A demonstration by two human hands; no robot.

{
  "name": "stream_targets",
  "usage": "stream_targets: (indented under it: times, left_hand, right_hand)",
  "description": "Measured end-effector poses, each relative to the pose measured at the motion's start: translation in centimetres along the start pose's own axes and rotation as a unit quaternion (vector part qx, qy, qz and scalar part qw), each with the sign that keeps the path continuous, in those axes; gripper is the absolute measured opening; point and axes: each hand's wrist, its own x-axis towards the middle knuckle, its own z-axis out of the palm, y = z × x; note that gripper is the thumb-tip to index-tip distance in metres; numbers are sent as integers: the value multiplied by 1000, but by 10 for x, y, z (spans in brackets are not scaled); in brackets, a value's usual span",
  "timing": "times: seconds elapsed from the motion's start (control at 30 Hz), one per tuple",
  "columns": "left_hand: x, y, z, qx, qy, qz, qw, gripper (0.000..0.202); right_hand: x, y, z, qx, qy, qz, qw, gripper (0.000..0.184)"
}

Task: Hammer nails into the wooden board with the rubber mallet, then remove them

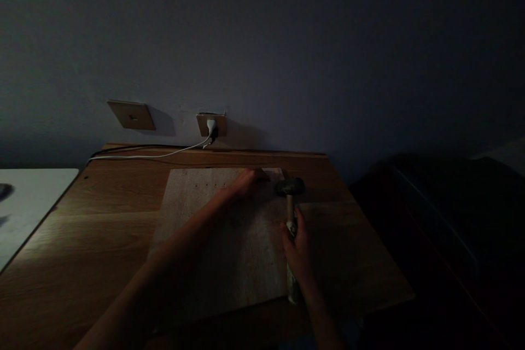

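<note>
A pale flat board (250,262) lies on the wooden table, with several small dark dots in a row near its far edge. My left hand (249,179) rests at that far edge, right of the dots, with its fingers closed together. Whatever sits between those fingertips is too dark and small to make out. My right hand (298,249) is wrapped round the wooden handle of a hammer (290,187). The hammer's dark head points away from me, over the board's right edge and to the right of my left hand.
The wooden table (102,229) stands against a grey wall. White and black cables (156,156) run along its back to a wall socket (221,126). A blank-looking wall plate (131,115) is further left. A white surface (36,202) adjoins at left; dark shapes lie at right.
</note>
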Motion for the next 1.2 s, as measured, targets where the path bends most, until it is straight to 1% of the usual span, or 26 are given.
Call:
stream_targets:
  times: [0.1,0.23,0.4,0.57,0.63,0.7,0.77,0.83,0.87,0.93,1.0,1.07,1.2]
  left_hand:
    - [0,2,1,19,11,-1,1000,27]
    - [0,7,2,35,21,-30,999,30]
    - [0,9,2,34,8,-39,999,27]
    - [0,9,0,34,-5,-27,999,24]
    - [0,9,-1,34,-8,-21,999,22]
    - [0,8,-1,36,-7,-18,999,20]
    - [0,7,0,37,-5,-16,999,20]
    - [1,5,2,37,-4,-14,999,21]
    - [1,4,2,37,-3,-14,999,22]
    - [1,4,4,35,0,-15,999,26]
    - [2,3,4,34,2,-18,999,31]
    - [2,4,4,34,1,-16,999,32]
    - [2,6,1,37,-3,-7,999,23]
  right_hand:
    - [0,-4,3,13,16,24,999,63]
    - [0,-6,2,12,4,15,1000,62]
    - [2,-9,3,7,-9,15,1000,62]
    - [5,-12,-2,15,-22,28,999,65]
    - [7,-14,-8,25,-29,64,997,67]
    - [9,-19,-15,37,-53,127,990,65]
    - [9,-26,-22,55,-95,188,976,58]
    - [8,-35,-28,76,-135,229,961,53]
    - [7,-40,-29,88,-147,247,954,53]
    - [5,-47,-31,110,-149,285,940,58]
    - [4,-50,-31,127,-131,322,929,66]
    - [3,-51,-30,133,-116,337,925,69]
    - [3,-51,-28,132,-116,328,928,61]
